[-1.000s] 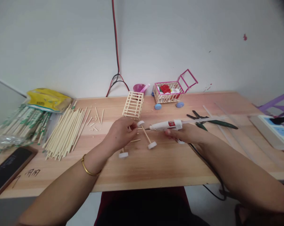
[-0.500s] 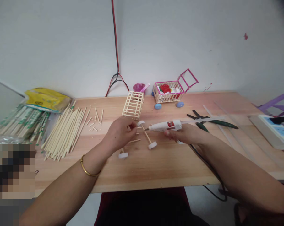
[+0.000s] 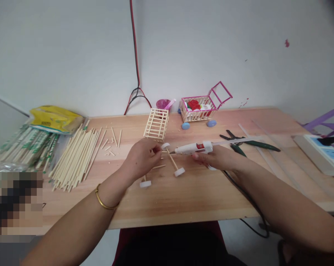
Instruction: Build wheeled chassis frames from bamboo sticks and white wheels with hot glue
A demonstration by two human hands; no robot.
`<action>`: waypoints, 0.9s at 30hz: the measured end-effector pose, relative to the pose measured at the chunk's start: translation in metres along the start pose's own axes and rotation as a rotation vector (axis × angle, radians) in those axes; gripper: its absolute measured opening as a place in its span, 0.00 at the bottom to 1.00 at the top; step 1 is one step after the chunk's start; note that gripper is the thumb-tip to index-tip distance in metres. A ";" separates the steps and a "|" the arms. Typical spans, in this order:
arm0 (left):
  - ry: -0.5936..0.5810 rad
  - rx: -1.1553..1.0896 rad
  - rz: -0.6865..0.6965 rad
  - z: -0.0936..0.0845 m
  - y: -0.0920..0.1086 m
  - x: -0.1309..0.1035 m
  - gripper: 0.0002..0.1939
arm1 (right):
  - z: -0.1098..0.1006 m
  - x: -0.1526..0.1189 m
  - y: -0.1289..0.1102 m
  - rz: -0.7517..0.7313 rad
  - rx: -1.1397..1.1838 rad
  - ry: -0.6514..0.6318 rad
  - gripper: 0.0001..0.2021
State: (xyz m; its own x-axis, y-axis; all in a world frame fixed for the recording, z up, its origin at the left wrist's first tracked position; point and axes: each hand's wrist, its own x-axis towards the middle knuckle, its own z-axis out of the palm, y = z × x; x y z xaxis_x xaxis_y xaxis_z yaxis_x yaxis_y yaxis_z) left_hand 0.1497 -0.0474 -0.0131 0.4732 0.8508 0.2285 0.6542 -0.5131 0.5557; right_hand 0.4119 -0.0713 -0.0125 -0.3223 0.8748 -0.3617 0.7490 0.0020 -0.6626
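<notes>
Right grip (image 3: 217, 157) holds a glue gun (image 3: 193, 148); beside left grip (image 3: 140, 157) (pinching a thin stick (image 3: 164, 151)), a wheeled axle (image 3: 172, 160)

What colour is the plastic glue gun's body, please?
The gun's body is white, clearest in the head view.

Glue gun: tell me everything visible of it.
The glue gun has a white, plastic-looking body, a red label and a narrow nozzle. The right hand grips it, hiding most of its handle. A translucent glue stick protrudes behind. The nozzle points left at a wheeled stick; whether they touch is unclear.
</notes>
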 end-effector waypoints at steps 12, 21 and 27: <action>0.006 0.053 -0.001 0.000 0.003 -0.001 0.05 | -0.001 -0.001 -0.005 0.022 0.000 0.002 0.23; 0.001 0.068 0.004 -0.001 0.003 0.000 0.05 | 0.000 -0.001 -0.006 0.001 0.018 0.005 0.22; 0.005 0.065 0.016 -0.001 0.003 -0.001 0.05 | 0.000 -0.001 -0.006 -0.011 0.009 0.014 0.22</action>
State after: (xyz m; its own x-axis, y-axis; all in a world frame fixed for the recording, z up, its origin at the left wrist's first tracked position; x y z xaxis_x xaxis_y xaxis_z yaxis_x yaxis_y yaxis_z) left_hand 0.1508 -0.0493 -0.0112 0.4810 0.8429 0.2412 0.6836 -0.5328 0.4988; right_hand 0.4074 -0.0725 -0.0080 -0.3220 0.8815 -0.3453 0.7402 0.0070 -0.6723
